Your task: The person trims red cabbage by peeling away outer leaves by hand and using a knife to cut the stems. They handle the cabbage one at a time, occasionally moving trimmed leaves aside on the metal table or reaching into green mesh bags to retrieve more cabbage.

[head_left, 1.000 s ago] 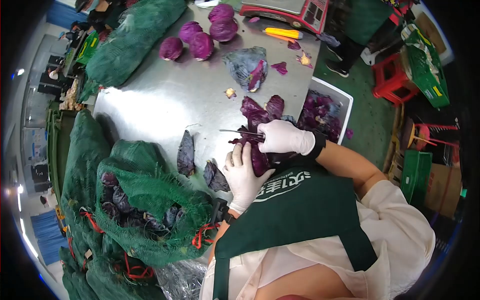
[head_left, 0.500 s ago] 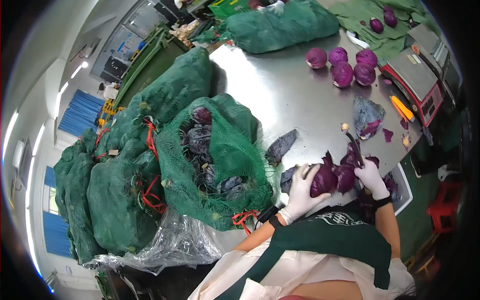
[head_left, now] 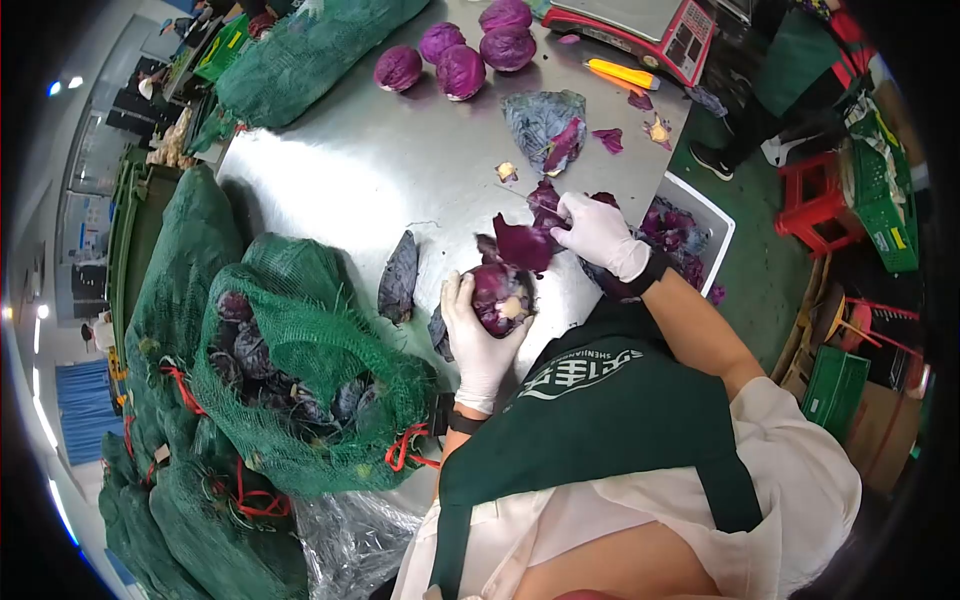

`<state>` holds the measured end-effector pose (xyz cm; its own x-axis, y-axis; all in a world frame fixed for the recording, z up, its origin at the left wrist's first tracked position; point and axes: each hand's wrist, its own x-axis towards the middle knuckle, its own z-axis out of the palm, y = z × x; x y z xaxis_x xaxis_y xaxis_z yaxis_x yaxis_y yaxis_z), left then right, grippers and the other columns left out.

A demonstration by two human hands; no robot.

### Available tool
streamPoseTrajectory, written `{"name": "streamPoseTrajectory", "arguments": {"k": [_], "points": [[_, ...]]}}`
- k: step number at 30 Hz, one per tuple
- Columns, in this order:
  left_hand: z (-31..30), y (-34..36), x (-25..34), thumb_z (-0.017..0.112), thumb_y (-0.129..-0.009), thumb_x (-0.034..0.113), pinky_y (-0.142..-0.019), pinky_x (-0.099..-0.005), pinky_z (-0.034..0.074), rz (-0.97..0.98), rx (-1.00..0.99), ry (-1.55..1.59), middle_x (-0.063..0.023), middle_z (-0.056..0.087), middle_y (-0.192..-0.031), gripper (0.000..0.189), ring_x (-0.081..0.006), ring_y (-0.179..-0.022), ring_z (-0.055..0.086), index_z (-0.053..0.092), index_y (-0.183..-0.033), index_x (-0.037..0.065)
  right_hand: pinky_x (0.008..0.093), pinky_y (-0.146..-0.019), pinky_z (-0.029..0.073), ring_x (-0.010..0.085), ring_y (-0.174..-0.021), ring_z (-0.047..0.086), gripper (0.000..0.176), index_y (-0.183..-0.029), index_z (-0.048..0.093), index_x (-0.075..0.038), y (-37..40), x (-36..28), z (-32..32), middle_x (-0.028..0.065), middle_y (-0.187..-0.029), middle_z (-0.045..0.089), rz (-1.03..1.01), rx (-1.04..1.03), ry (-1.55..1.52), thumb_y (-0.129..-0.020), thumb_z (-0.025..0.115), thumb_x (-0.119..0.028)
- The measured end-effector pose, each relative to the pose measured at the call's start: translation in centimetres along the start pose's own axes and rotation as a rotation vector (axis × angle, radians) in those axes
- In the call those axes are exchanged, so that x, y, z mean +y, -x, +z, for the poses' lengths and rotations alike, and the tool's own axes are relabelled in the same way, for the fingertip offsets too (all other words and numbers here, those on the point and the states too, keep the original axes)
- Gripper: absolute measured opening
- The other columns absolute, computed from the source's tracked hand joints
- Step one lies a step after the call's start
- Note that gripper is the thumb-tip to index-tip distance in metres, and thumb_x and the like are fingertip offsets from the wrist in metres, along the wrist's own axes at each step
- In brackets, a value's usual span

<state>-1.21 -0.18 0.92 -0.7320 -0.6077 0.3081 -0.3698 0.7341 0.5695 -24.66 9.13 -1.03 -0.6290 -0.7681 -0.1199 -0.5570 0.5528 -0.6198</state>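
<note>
My left hand (head_left: pixel 478 335), in a white glove, is wrapped round the left side of a red cabbage (head_left: pixel 490 290), whose pale cut stem end faces me. My right hand (head_left: pixel 605 238), also gloved, is closed on a knife (head_left: pixel 522 198); its thin blade points left, and the handle is hidden in the fingers. Between the two hands a loose purple leaf (head_left: pixel 522 244) stands out beside the cabbage. More dark leaves lie beneath my right hand. A cut-off stem piece (head_left: pixel 507 172) rests on the metal table (head_left: pixel 330 190) beyond the blade.
Peeled cabbages (head_left: pixel 461 72), a scale (head_left: pixel 690 40) and a yellow-orange cutter (head_left: pixel 622 74) are at the back. An opened green mesh bag (head_left: pixel 310 455) of cabbages stands left. A white bin (head_left: pixel 722 225) with leaf trimmings is at the right edge, near a red stool (head_left: pixel 815 200).
The view has swung to the right. The cabbage has turned so its cut stem end shows. A purple leaf now stands out from it, and the knife blade has tipped over to the left.
</note>
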Motion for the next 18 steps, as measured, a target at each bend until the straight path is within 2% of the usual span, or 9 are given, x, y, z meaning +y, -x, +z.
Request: {"name": "streamPoseTrajectory", "arguments": {"k": [1,2,3,5,7,8,11,12,18], "points": [[0.1,-0.2,-0.3,0.093,-0.059,0.02,-0.111,-0.0436,0.038,0.006,-0.007,0.001,-0.0234,0.04,-0.143,0.101,-0.0393,-0.133,0.043,0.037,-0.14,-0.001,0.0445,-0.077,0.054,0.0374,-0.083,0.067,0.029,-0.103,0.063,-0.006,0.7,-0.5,-0.7,0.0157,-0.09,0.068,-0.098,0.129,-0.007,-0.08,0.067,-0.023],[0.2,-0.4,-0.8,0.093,-0.058,0.023,-0.111,-0.0448,0.037,-0.081,0.015,0.061,-0.0243,0.042,-0.14,0.102,-0.0404,-0.131,0.043,0.037,-0.14,-0.001,0.0437,-0.078,0.054,0.0365,-0.084,0.067,0.032,-0.11,0.061,-0.007,1.4,-1.1,-1.4,0.0141,-0.096,0.068,-0.197,0.256,-0.012,-0.082,0.068,-0.021],[0.1,-0.5,-1.2,0.094,-0.058,0.026,-0.111,-0.0461,0.036,-0.17,0.035,0.12,-0.0253,0.044,-0.138,0.103,-0.0415,-0.13,0.044,0.037,-0.139,-0.001,0.0419,-0.079,0.055,0.0361,-0.083,0.067,0.047,-0.129,0.056,-0.012,2.1,-2.0,-1.8,0.0126,-0.104,0.067,-0.281,0.22,-0.057,-0.084,0.068,-0.016],[-0.6,-1.4,-0.8,0.095,-0.059,0.027,-0.106,-0.0451,0.04,-0.224,0.011,0.148,-0.0246,0.047,-0.13,0.102,-0.0399,-0.122,0.048,0.038,-0.138,-0.004,0.04,-0.08,0.055,0.0347,-0.081,0.068,0.062,-0.143,0.048,-0.017,3.9,-3.8,-0.7,0.0122,-0.11,0.067,-0.381,0.103,-0.235,-0.084,0.067,-0.015],[-0.6,-1.9,-1.1,0.093,-0.062,0.029,-0.106,-0.0452,0.04,-0.177,-0.003,0.074,-0.0252,0.045,-0.131,0.097,-0.0405,-0.122,0.048,0.04,-0.136,-0.005,0.0421,-0.082,0.055,0.0347,-0.077,0.068,0.069,-0.149,0.042,-0.02,5.1,-5.0,1.2,0.0133,-0.114,0.067,-0.379,-0.074,-0.133,-0.085,0.065,-0.014],[-0.7,-2.1,-0.9,0.093,-0.062,0.029,-0.106,-0.0452,0.04,-0.176,-0.006,0.075,-0.0252,0.045,-0.131,0.097,-0.0405,-0.122,0.048,0.04,-0.136,-0.005,0.0459,-0.083,0.054,0.0348,-0.082,0.068,0.068,-0.15,0.04,-0.021,5.2,-5.5,1.7,0.0145,-0.118,0.066,-0.354,-0.118,0.0,-0.086,0.063,-0.013],[-1.2,-2.5,-0.3,0.091,-0.065,0.032,-0.105,-0.0462,0.04,-0.214,-0.033,0.054,-0.0258,0.044,-0.131,0.093,-0.0412,-0.121,0.048,0.042,-0.134,-0.006,0.0497,-0.083,0.053,0.0356,-0.089,0.067,0.068,-0.152,0.038,-0.021,5.0,-5.4,3.1,0.0151,-0.123,0.065,-0.4,-0.043,-0.044,-0.088,0.061,-0.014],[-1.3,-2.6,-0.2,0.091,-0.066,0.032,-0.105,-0.0468,0.04,-0.216,-0.047,0.052,-0.026,0.044,-0.131,0.093,-0.0415,-0.122,0.047,0.042,-0.134,-0.006,0.0477,-0.082,0.053,0.0356,-0.097,0.066,0.067,-0.152,0.038,-0.018,5.0,-5.5,3.3,0.0162,-0.129,0.061,-0.355,-0.118,-0.053,-0.089,0.059,-0.012],[-1.4,-3.3,-0.3,0.09,-0.067,0.033,-0.105,-0.0481,0.04,-0.241,-0.083,0.052,-0.0262,0.043,-0.13,0.092,-0.0425,-0.123,0.045,0.041,-0.135,-0.006,0.0419,-0.081,0.055,0.0366,-0.099,0.067,0.064,-0.15,0.039,-0.014,4.5,-6.4,3.6,0.0179,-0.139,0.054,-0.298,-0.085,-0.093,-0.089,0.054,-0.007]]}}
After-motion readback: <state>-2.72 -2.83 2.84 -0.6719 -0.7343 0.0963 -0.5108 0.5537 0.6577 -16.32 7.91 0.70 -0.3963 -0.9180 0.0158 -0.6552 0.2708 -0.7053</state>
